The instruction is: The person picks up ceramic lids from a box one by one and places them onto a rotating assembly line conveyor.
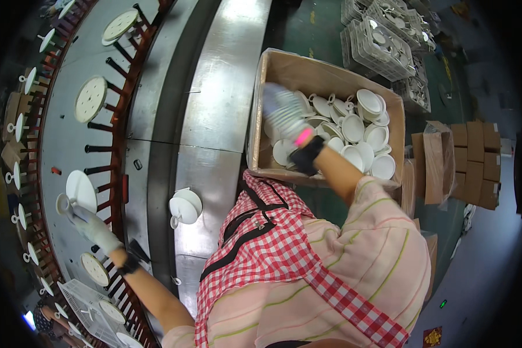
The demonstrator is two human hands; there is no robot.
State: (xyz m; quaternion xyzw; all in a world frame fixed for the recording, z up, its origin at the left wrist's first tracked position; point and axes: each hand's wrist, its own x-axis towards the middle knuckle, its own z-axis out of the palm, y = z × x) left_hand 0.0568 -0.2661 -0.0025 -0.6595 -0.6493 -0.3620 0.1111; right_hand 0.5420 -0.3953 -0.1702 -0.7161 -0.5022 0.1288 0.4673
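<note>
Pinching a glossy white round disc (82,189) at the red-brown pegged rack's (120,119) left edge, my left hand (94,228) could drop it if a peg (98,170) snags, while I cannot tell whether my blurred right hand (284,110) in the brown cardboard box (307,69) grasps anything.

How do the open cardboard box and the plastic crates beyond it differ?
The cardboard box is opaque brown; the plastic crates are translucent. The cardboard box is close by; the plastic crates are farther off, stacked. The right hand is over the cardboard box; no hand touches the plastic crates. Both hold white pieces.
</note>
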